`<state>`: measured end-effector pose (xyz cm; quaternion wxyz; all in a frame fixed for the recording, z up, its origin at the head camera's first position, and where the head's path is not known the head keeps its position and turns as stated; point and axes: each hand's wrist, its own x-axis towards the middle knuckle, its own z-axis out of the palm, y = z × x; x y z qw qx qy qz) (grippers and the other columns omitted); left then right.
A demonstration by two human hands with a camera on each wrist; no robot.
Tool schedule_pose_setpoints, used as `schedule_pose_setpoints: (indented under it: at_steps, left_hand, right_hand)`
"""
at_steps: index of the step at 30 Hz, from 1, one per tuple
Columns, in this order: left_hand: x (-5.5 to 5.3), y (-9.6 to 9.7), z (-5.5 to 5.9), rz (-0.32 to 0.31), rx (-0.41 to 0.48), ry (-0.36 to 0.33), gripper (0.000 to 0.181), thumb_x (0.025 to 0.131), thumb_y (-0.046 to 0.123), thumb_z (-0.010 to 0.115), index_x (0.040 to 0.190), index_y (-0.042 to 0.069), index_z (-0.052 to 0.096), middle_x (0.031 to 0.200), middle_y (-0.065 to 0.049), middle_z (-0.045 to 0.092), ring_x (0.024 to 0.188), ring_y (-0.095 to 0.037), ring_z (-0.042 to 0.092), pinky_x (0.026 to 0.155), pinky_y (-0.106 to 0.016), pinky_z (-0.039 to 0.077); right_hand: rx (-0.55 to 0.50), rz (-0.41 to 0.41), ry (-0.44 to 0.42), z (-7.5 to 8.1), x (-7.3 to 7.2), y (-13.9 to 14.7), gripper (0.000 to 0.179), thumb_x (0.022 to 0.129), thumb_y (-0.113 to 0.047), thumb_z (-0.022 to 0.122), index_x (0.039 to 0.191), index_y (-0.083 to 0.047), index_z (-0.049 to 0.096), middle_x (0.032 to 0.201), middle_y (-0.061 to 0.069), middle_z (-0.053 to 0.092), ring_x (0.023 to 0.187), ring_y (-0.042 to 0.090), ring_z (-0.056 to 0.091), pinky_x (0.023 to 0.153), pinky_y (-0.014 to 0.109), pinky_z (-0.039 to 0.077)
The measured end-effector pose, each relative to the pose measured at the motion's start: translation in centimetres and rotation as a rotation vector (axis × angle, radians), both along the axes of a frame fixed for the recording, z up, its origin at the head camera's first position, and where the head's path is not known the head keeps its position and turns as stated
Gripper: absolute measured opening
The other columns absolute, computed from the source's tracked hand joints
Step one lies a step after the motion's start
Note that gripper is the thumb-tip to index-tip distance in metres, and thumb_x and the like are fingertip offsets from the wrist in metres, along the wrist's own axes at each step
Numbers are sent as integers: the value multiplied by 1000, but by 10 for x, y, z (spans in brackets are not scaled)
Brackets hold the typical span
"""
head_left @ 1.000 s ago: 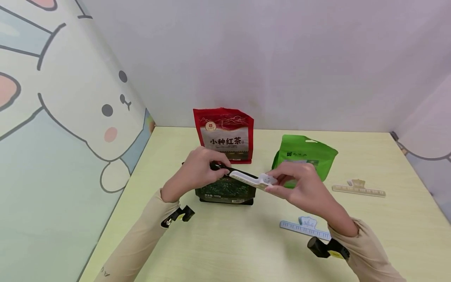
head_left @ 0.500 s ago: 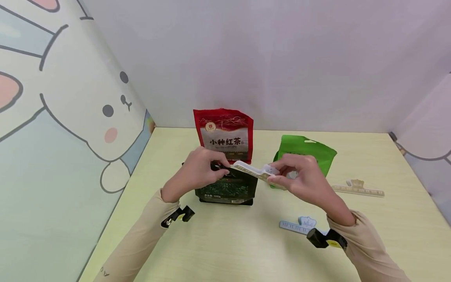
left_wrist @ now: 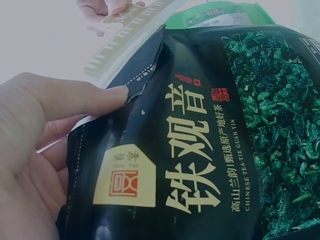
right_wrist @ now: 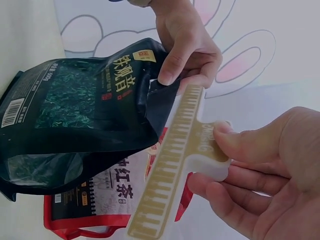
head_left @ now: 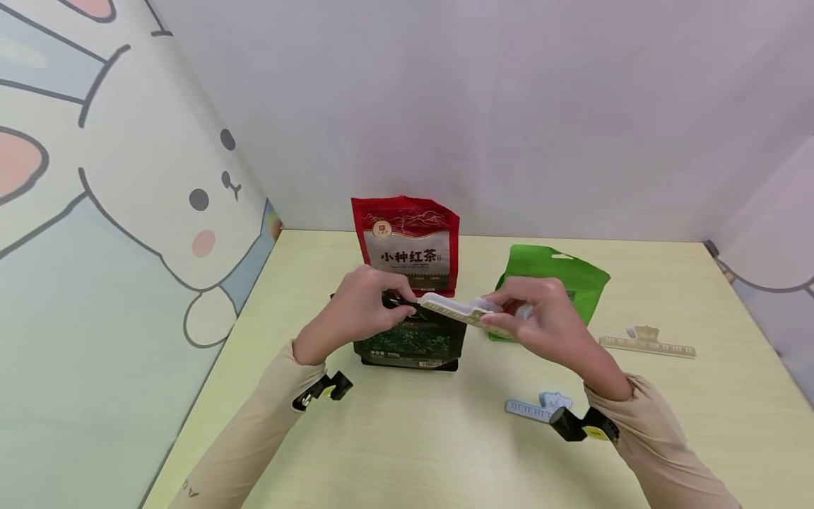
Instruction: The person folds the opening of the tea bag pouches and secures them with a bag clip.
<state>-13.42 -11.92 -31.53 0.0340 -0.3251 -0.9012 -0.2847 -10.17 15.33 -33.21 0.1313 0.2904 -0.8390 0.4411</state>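
Note:
A black tea bag point(left_wrist: 200, 165) stands on the table, its top edge folded over at one corner. My left hand point(head_left: 359, 305) pinches that folded top between thumb and fingers. In my right hand point(head_left: 540, 314) is a white and gold bag clip point(right_wrist: 172, 155) with a piano-key pattern, pinched by its handle tabs between thumb and fingers. The clip's long bar lies right at the folded edge of the black bag, overlapping it in the right wrist view.
Behind the black bag stands a red tea bag point(head_left: 407, 244). A green bag point(head_left: 581, 279) leans behind my right hand. A beige clip point(head_left: 647, 343) lies at the right, and a blue clip point(head_left: 528, 408) lies nearer, partly hidden by the right wrist camera.
The clip has risen slightly and tilted in my right hand, its bar shifting a little along the bag's top edge. My left hand keeps its pinch on the bag.

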Motion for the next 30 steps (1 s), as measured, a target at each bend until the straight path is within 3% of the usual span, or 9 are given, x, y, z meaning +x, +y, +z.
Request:
schedule_pose_setpoints:
  at_steps: [21,30]
  left_hand:
    - [-1,0,-1,3,10,-8,7,78,12,76,80,17,74,74,10,67,51,-8,40,49,-25,32]
    - [-4,-2,1,-48,53,-92,9,79,7,75,80,14,70,76,9,67,60,-9,48,55,-27,41]
  right_hand:
    - [12,24,-32,-7,-7,-6,18,72,0,79,80,-15,74,70,-9,64,54,9,51,46,25,42]
    - [25,34,-70,-9,-9,-8,18,74,-1,78,81,-17,74,71,-11,63,59,8,53,50,26,43]
